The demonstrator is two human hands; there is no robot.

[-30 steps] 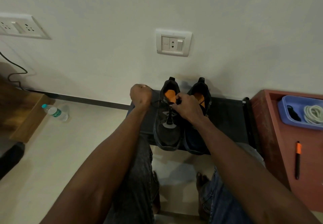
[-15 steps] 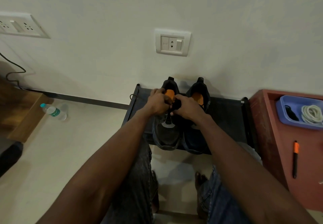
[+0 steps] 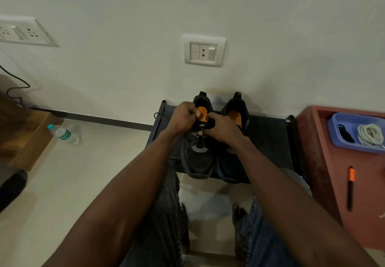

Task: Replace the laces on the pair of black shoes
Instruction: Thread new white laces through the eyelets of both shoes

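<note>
Two black shoes with orange insoles stand side by side on a low black rack (image 3: 268,139) against the wall. Both hands work at the tongue of the left shoe (image 3: 198,160). My left hand (image 3: 184,117) has its fingers curled at the top eyelets and seems to pinch the black lace there. My right hand (image 3: 220,128) grips the tongue and upper lace area from the right. The right shoe (image 3: 233,162) stands untouched beside it. A loose end of black lace (image 3: 157,115) loops over the rack's left edge. The lace between my fingers is mostly hidden.
A red cabinet (image 3: 325,162) on the right carries a blue tray (image 3: 335,137) with a coiled white lace (image 3: 370,134) and a dark item, plus an orange-capped pen (image 3: 351,187). A water bottle (image 3: 63,134) lies on the floor at left. My knees and bare feet are below the rack.
My left hand, which was raised out to the left pulling the lace, has come back to the left shoe's tongue. My right hand has stayed at the shoe.
</note>
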